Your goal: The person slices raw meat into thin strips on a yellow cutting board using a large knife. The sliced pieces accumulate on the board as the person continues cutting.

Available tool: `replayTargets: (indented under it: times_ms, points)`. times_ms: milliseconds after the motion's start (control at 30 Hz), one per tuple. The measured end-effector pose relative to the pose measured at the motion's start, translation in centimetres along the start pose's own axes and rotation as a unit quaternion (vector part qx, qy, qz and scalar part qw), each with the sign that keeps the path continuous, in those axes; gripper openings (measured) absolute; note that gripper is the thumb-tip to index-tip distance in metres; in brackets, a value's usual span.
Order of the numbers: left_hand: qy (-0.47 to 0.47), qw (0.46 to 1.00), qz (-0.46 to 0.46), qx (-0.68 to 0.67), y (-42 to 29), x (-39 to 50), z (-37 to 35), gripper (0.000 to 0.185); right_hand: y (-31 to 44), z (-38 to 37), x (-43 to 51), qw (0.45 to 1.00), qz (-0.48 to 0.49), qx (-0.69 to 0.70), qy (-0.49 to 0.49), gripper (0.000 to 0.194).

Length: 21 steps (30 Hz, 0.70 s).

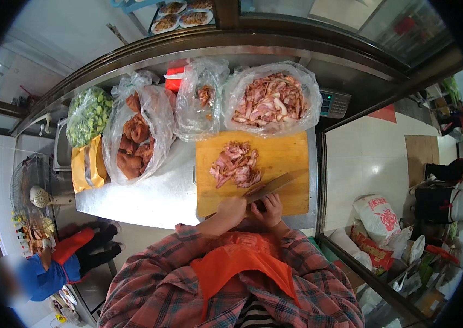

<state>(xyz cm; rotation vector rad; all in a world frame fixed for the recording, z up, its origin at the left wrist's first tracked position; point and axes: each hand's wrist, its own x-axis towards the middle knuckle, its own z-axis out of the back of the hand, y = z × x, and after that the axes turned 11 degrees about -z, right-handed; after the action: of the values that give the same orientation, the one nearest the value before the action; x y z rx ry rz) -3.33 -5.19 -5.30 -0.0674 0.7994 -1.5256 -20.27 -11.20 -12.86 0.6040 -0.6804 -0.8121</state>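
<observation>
My left hand (pixel 231 211) is closed around the handle of a kitchen knife (pixel 272 186), whose long blade slants up to the right over the yellow cutting board (pixel 288 151). My right hand (pixel 270 210) curls its fingers over a dark piece of meat (pixel 258 205) right beside the blade. Most of that piece is hidden by the fingers and the knife. A bit of sliced meat lies along the blade's far side. Beyond the knife, a loose heap of sliced meat (pixel 235 164) rests on the board.
Behind the board stand an open plastic bag of sliced meat (pixel 272 100), a bag with few scraps (pixel 204 96) and a digital scale (pixel 334 104). Whole meat chunks fill another bag (pixel 135 139); bagged greens (pixel 87 115) and a yellow packet (pixel 90 164) sit left. A person (pixel 55 262) works at left.
</observation>
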Motion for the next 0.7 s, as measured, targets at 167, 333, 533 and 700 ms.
replayTargets:
  times_ms: [167, 333, 533, 700]
  points:
    - [-0.055, 0.998, -0.024, -0.023, 2.8, 2.7, -1.6, 0.018, 0.6, 0.0, 0.1, 1.000, 0.001, 0.000, -0.001, 0.029]
    - [-0.081, 0.995, -0.015, -0.053, 3.4, 0.0, 0.9, 0.020, 1.3, 0.5, 0.1, 1.000, 0.011, -0.007, -0.029, 0.032]
    - [-0.030, 1.000, -0.003, 0.005, -0.5, -6.2, 2.2, 0.018, -0.1, 0.0, -1.5, 0.999, -0.005, -0.045, -0.014, 0.036]
    - [0.008, 0.999, 0.036, 0.004, -0.2, -8.3, 3.7, 0.017, -0.2, -0.1, -1.1, 0.999, 0.008, -0.041, -0.005, 0.034]
